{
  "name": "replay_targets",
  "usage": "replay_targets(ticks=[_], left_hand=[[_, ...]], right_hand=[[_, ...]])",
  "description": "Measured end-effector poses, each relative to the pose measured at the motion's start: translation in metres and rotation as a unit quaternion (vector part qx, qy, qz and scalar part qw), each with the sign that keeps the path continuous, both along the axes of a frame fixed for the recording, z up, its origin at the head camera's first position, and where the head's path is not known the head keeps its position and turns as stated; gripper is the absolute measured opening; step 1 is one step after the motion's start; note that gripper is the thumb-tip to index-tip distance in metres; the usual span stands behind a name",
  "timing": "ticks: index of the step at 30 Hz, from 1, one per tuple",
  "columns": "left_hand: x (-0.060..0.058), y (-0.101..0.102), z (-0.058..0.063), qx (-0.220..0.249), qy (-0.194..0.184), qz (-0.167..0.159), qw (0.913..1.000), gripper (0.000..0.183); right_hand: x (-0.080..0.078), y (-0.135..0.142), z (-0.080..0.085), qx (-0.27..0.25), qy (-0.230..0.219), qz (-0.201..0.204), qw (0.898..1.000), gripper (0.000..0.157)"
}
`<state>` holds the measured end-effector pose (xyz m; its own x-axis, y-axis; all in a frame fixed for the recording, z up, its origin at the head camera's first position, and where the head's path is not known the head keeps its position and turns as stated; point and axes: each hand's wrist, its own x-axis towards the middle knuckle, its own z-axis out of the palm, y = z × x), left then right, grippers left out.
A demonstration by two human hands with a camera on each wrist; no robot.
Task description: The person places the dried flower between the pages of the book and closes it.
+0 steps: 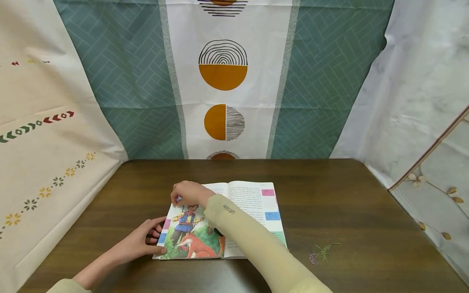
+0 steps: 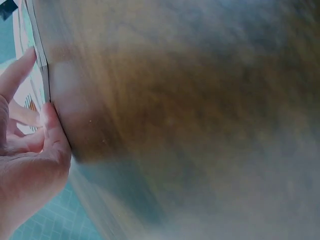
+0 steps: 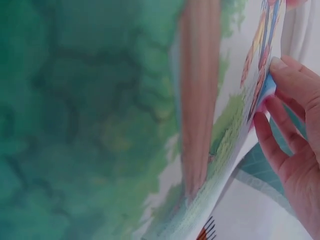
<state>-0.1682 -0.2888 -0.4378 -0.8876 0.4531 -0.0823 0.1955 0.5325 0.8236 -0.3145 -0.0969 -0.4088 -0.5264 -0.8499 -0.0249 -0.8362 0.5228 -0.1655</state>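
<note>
An open book [image 1: 249,219] lies on the table, with a picture of a figure in a blue vest and a fox on its left page [image 1: 205,240]. My right hand [image 1: 188,193] is at the upper left of that page. In the right wrist view, the thumb and fingers of my right hand [image 3: 300,120] pinch the page's outer edge by a blue tab, and the page bows. My left hand [image 1: 141,241] rests at the book's lower left edge, thumb on the corner. Its fingers [image 2: 57,135] touch the book's side in the left wrist view.
A small sprig with purple flowers [image 1: 322,253] lies on the brown table [image 1: 329,203], right of the book. Patterned cloth [image 1: 242,89] hangs behind the table's far edge. More cloth [image 1: 44,162] hangs along the left side.
</note>
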Motion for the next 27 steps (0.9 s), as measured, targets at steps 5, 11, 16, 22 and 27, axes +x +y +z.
replay_targets(ticks=[5, 11, 16, 22, 27], left_hand=[[-0.001, 0.0, -0.001, 0.002, -0.008, 0.002, 1.0, 0.088], [-0.002, -0.001, -0.003, 0.001, -0.007, 0.0, 1.0, 0.089], [-0.002, -0.001, -0.004, 0.002, 0.004, -0.004, 1.0, 0.088], [-0.003, 0.0, -0.004, -0.004, 0.01, -0.002, 0.9999, 0.088], [-0.002, 0.0, -0.003, -0.006, 0.006, 0.001, 1.0, 0.089]], right_hand=[[-0.001, 0.001, 0.001, 0.005, -0.014, 0.0, 1.0, 0.008], [-0.001, 0.005, 0.006, 0.037, -0.019, 0.009, 0.999, 0.026], [-0.002, 0.01, 0.006, 0.065, 0.003, 0.025, 0.998, 0.032], [-0.002, 0.015, 0.006, 0.063, -0.007, 0.029, 0.998, 0.032], [-0.002, 0.025, 0.01, 0.042, -0.032, 0.025, 0.998, 0.034]])
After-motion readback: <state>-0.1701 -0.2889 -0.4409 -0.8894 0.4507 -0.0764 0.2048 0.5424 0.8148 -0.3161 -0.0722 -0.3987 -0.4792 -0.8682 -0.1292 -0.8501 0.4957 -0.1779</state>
